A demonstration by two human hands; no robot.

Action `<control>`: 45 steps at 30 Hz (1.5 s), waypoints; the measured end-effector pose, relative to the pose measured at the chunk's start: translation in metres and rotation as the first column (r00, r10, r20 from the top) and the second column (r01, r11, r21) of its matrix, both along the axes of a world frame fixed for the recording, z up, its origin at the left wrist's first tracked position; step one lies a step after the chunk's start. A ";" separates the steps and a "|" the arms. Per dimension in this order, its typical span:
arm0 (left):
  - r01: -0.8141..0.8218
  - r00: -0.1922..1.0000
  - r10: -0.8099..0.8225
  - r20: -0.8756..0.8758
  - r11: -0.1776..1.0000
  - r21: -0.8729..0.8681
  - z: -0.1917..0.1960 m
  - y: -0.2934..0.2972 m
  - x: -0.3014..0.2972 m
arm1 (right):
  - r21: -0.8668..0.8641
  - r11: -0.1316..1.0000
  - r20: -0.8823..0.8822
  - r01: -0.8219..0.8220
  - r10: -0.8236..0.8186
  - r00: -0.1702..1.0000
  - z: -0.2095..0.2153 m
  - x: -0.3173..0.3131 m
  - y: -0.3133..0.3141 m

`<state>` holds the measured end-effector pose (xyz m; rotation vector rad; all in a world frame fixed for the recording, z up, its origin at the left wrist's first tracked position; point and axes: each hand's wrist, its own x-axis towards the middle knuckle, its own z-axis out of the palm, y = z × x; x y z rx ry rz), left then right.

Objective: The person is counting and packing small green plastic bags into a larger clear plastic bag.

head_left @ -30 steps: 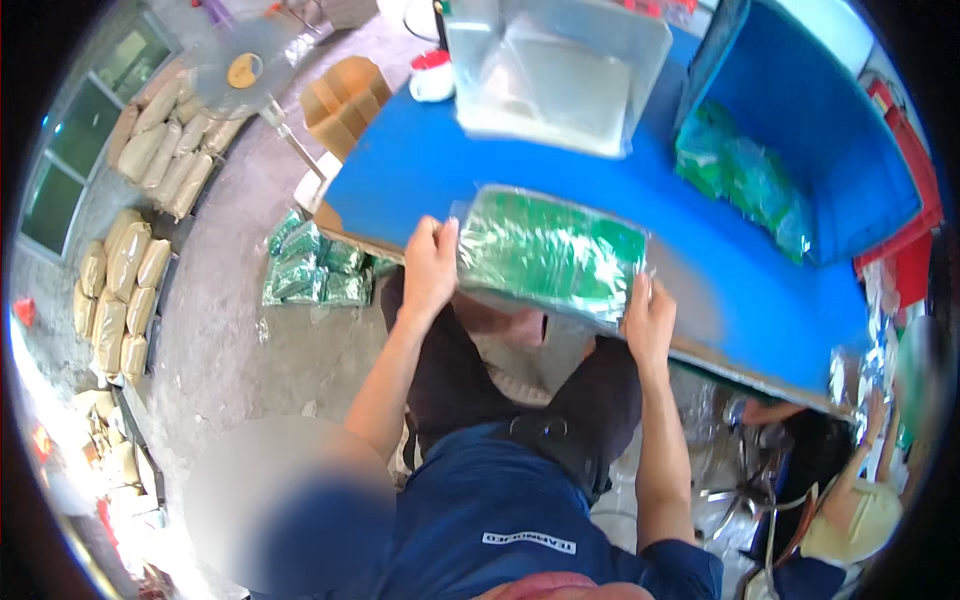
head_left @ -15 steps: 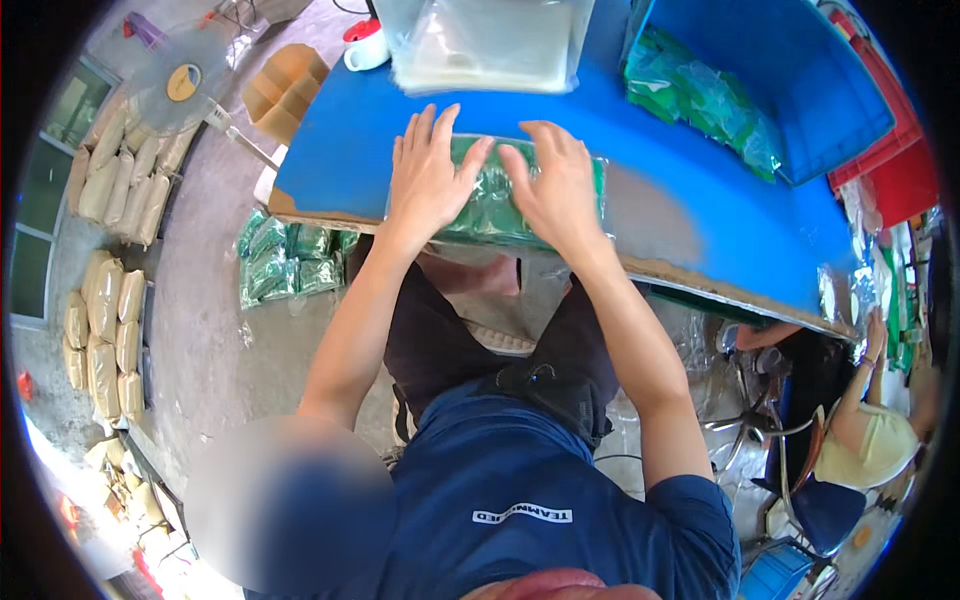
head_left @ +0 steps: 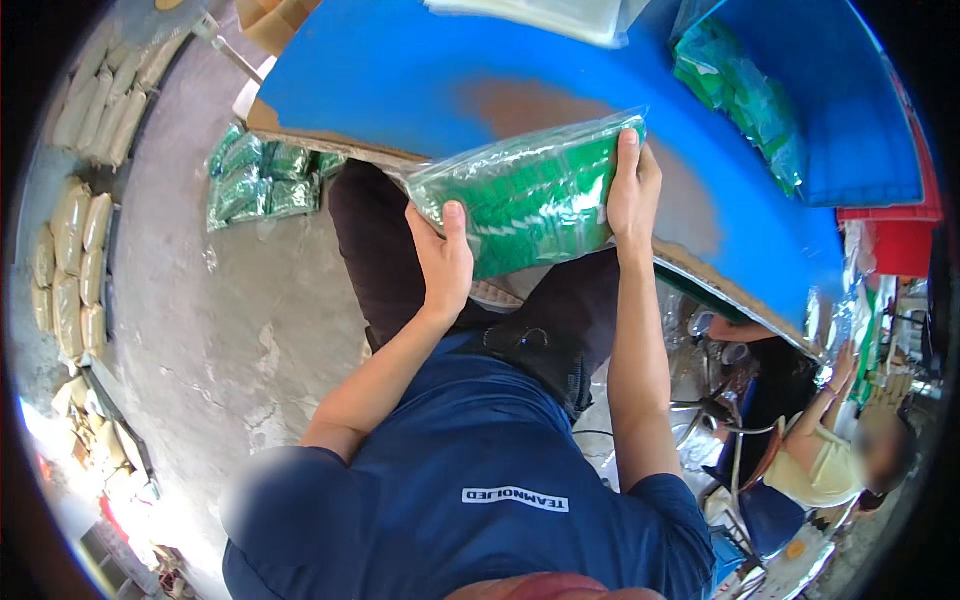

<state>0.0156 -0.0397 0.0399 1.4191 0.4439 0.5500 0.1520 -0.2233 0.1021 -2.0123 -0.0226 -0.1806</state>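
Note:
Between my two hands I hold a clear plastic bag filled with flat green packets (head_left: pixel 535 190), lifted at the near edge of the blue-topped table (head_left: pixel 390 75). My left hand (head_left: pixel 447 255) grips the bag's left end, its thumb on top and the other fingers mostly hidden. The right end is clasped by my right hand (head_left: pixel 632 190), thumb over the face and fingers wrapped behind. The bag is tilted, its right end farther up than its left.
A blue bin (head_left: pixel 850 120) with loose green packets (head_left: pixel 740 95) stands at the right, beside a red crate (head_left: pixel 900 245). Clear plastic sheets (head_left: pixel 560 15) lie at the far edge. Filled green bags (head_left: pixel 265 180) rest on the floor at left. A co-worker (head_left: pixel 815 455) sits at right.
My hands were lying over the bag on the table. Now they grasp its two ends and hold it up, tilted. The whole view has shifted, with the table's far side partly out of frame.

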 end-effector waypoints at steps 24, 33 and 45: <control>-0.588 0.805 0.393 -0.445 0.630 -0.507 -0.084 0.407 -0.039 | 0.394 0.858 -0.236 -0.329 0.440 0.866 0.018 -0.084 0.015; 0.053 0.879 -0.276 0.388 0.867 0.496 0.185 0.209 0.006 | 0.260 0.918 -0.257 -0.301 0.366 0.894 0.026 -0.084 -0.004; -0.156 0.281 -0.701 0.656 0.641 0.752 0.266 0.113 0.044 | 0.069 0.889 -0.160 -0.452 0.457 0.875 0.049 -0.087 -0.019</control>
